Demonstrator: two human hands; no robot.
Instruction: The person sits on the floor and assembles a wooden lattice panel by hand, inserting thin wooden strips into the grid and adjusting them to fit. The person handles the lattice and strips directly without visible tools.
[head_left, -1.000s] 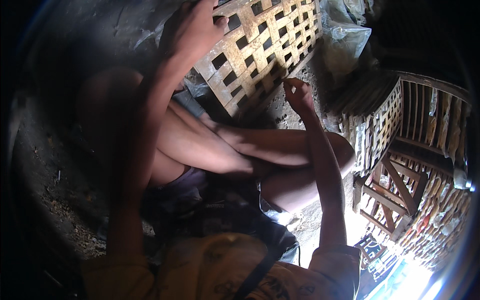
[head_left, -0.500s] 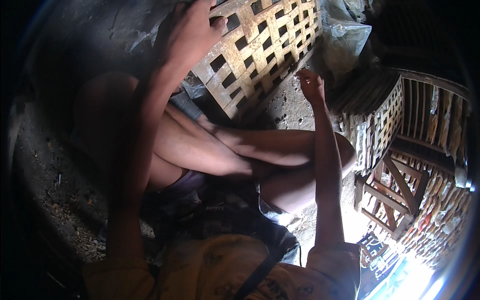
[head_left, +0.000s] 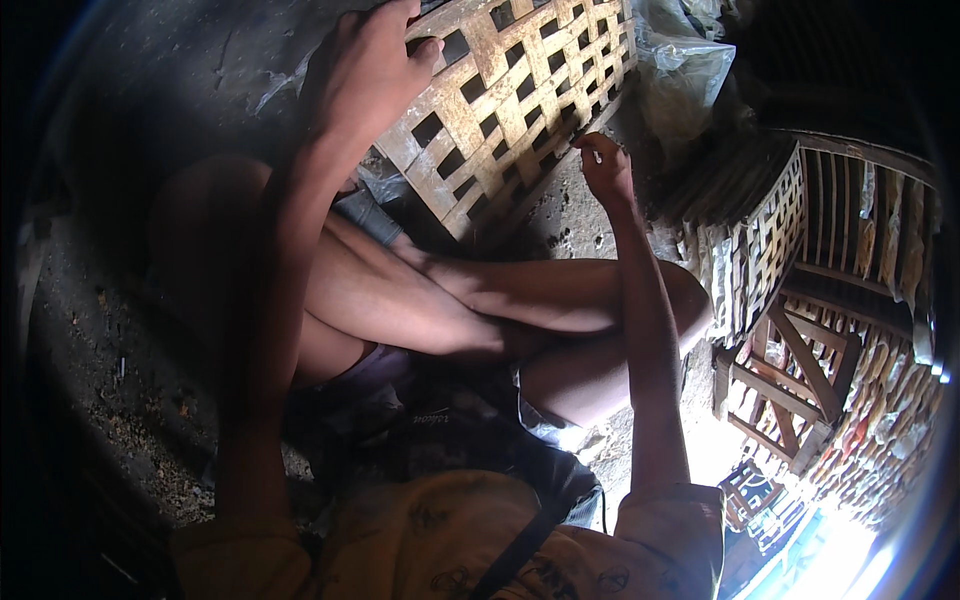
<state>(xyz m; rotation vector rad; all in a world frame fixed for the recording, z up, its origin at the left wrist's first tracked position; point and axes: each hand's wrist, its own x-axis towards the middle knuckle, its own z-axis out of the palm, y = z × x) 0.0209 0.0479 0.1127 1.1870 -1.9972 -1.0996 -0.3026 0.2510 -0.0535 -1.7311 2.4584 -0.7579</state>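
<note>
A woven panel (head_left: 520, 95) of flat, pale strips, apparently bamboo, stands tilted in front of my crossed legs, with square gaps in its weave. My left hand (head_left: 372, 75) is closed at its near left corner, the thumb lying over the strips and the other fingers partly out of sight at the top of the picture. Beside the panel's lower right edge is my right hand (head_left: 607, 172), its fingers curled toward the thumb in a loose pinch. Whatever sits between those fingertips, if anything, is too small to make out.
Clear plastic bags (head_left: 685, 75) lie behind the panel on the right. A stack of similar woven panels (head_left: 755, 235) stands to my right, near a wooden frame (head_left: 785, 390). Rows of pale strips (head_left: 870, 430) line the area beyond. Rough, littered floor (head_left: 130, 400) spreads on the left.
My right hand has shifted slightly left, closer to the panel's edge. My left hand keeps its place on the panel, and the whole view has moved a little.
</note>
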